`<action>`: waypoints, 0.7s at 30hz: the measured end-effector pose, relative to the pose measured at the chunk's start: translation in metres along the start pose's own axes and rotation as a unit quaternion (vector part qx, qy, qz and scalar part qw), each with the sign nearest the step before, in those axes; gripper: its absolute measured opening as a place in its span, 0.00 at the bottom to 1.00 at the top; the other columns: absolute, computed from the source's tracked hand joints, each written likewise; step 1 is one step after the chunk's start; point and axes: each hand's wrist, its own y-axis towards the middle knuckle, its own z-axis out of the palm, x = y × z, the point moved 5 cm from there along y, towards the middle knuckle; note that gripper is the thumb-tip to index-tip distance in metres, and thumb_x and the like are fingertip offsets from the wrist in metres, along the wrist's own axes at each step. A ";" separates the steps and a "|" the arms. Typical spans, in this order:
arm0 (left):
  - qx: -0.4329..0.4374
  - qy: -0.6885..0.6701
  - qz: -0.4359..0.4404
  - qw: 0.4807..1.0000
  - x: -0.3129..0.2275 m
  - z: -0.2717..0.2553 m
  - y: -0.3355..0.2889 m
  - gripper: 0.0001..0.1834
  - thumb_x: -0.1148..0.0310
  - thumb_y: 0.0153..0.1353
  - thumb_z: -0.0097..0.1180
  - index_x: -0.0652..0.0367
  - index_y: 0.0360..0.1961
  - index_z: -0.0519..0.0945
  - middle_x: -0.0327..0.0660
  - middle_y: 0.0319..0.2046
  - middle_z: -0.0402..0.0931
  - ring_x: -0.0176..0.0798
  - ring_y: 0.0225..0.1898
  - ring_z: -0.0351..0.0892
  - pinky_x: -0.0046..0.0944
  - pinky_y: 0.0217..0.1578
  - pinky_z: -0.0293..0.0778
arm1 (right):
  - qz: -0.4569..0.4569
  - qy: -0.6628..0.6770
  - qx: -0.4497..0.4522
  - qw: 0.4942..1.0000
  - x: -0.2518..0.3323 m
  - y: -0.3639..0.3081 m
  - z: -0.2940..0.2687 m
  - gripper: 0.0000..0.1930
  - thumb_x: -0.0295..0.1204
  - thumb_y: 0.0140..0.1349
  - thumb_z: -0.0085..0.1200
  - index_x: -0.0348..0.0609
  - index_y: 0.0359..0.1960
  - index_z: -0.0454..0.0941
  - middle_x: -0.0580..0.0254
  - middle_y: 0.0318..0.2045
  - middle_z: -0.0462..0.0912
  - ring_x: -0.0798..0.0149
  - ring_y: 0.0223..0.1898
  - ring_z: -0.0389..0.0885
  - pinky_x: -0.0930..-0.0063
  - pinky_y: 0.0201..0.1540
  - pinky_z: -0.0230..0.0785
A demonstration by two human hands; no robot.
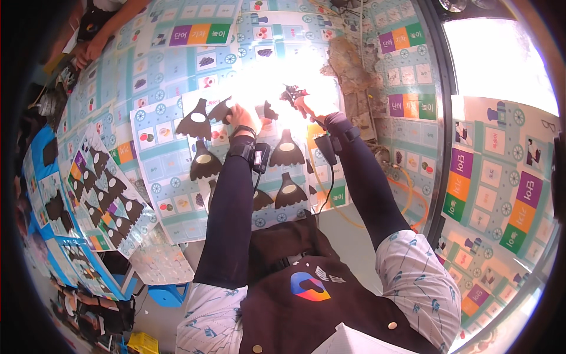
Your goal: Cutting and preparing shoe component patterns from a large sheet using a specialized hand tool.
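Two bare hands reach out over a printed paper sheet of coloured picture squares (171, 171) that lies on a table covered edge to edge with more such sheets. The left hand (242, 118) rests fingers-down on one flat black fan-shaped cut-out with a pale oval patch (221, 110); glare hides whether its fingers pinch or only press it. The right hand (306, 106) is closed around a small dark tool with reddish parts (292, 93), held just above the sheet. About six more black cut-outs lie spread on the sheet around and below the wrists, one (194, 123) just left of the left hand. Farther left, a stack of sheets with many small black cut-outs (103, 194) lies tilted. Strong light from a window (495, 59) on the right washes out the table's middle. Another person's hands (88, 50) work at the far left corner.
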 end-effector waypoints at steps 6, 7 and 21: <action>-0.008 -0.032 -0.001 0.999 -0.002 -0.005 -0.002 0.44 0.50 0.34 0.77 0.56 0.52 0.72 0.47 0.55 0.68 0.50 0.62 0.61 0.59 0.56 0.60 | 0.070 -0.002 -0.078 0.995 0.030 -0.006 0.000 0.08 0.31 0.60 0.46 0.40 0.30 0.75 0.66 0.17 0.72 0.73 0.13 0.68 0.83 0.12 0.57; -0.004 -0.038 -0.005 0.999 -0.002 -0.006 -0.003 0.42 0.51 0.34 0.78 0.56 0.51 0.73 0.47 0.55 0.68 0.50 0.62 0.61 0.59 0.56 0.60 | 0.080 -0.002 -0.091 0.993 0.036 -0.008 0.001 0.08 0.30 0.60 0.47 0.40 0.30 0.76 0.66 0.17 0.73 0.74 0.13 0.68 0.83 0.12 0.57; 0.004 0.000 0.005 1.000 -0.006 -0.012 -0.006 0.47 0.48 0.37 0.75 0.61 0.57 0.70 0.51 0.55 0.69 0.51 0.61 0.63 0.56 0.57 0.61 | 0.115 -0.018 -0.110 0.987 0.022 -0.019 -0.005 0.09 0.29 0.56 0.50 0.39 0.35 0.79 0.66 0.19 0.77 0.74 0.14 0.71 0.83 0.12 0.60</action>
